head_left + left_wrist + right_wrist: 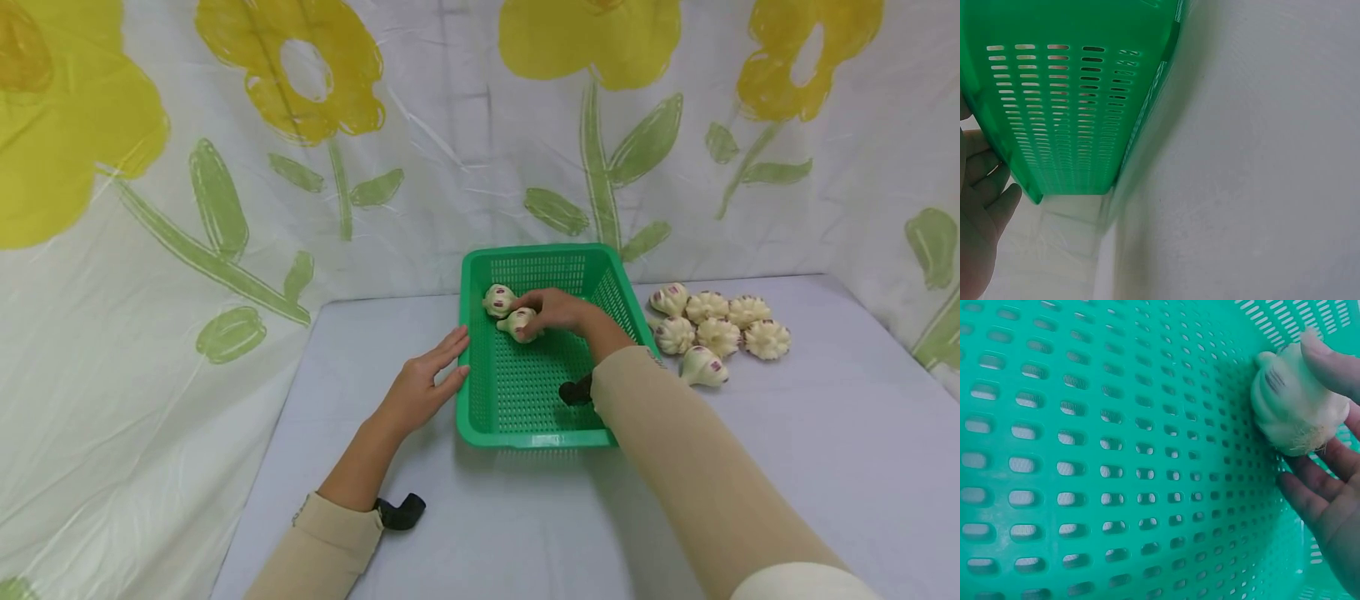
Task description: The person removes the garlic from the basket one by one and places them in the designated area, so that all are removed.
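Observation:
Inside the green plastic basket (540,439), my right hand (558,311) grips a white garlic bulb (519,325) low over the perforated floor. In the right wrist view, thumb and fingers curve round that garlic bulb (1297,403), whose root end and purplish streaks show. Another garlic bulb (498,301) lies just beyond it by the basket's left wall. My left hand (423,383) rests its straight fingertips against the basket's left rim. Seen from the left wrist, the left hand (985,206) touches the rim of the slotted basket side (1072,25) with fingers extended.
Several garlic bulbs (718,337) sit grouped on the white-covered table (795,450), right of the basket. One bulb (704,367) lies nearest at the front of that group. Behind the table hangs a white cloth (450,183) printed with yellow flowers.

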Motion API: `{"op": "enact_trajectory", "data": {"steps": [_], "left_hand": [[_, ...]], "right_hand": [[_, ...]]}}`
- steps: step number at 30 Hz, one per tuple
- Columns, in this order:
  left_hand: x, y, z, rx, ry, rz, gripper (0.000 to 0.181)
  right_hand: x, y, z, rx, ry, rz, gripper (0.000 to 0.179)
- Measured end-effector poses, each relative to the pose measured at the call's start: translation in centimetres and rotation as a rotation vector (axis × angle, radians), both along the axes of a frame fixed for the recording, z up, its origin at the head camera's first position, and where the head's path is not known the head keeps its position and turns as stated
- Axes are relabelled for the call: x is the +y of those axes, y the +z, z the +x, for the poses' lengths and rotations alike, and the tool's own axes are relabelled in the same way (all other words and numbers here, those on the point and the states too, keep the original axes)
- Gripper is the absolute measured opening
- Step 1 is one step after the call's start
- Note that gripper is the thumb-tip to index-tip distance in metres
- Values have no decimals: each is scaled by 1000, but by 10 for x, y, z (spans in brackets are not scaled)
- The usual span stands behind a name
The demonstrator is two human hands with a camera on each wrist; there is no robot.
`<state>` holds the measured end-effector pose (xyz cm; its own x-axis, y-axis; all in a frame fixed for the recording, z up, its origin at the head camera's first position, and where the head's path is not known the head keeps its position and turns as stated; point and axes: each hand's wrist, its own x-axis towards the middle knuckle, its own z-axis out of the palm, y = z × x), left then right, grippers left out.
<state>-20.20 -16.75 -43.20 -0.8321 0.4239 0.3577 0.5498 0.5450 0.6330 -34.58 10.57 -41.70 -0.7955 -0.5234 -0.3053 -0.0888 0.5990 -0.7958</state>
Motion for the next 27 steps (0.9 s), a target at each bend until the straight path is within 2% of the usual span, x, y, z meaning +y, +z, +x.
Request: {"op": "enact_trajectory", "data": {"steps": [7,18,27], "left_hand": [[1,0,0,-1,-2,-3,50],[1,0,1,5,-3,1,50],[0,0,0,3,-2,-3,50]], "right_hand": [[2,3,2,0,8,7,62],[0,2,3,14,51,69,73],[-2,1,2,108,99,198,80]]}}
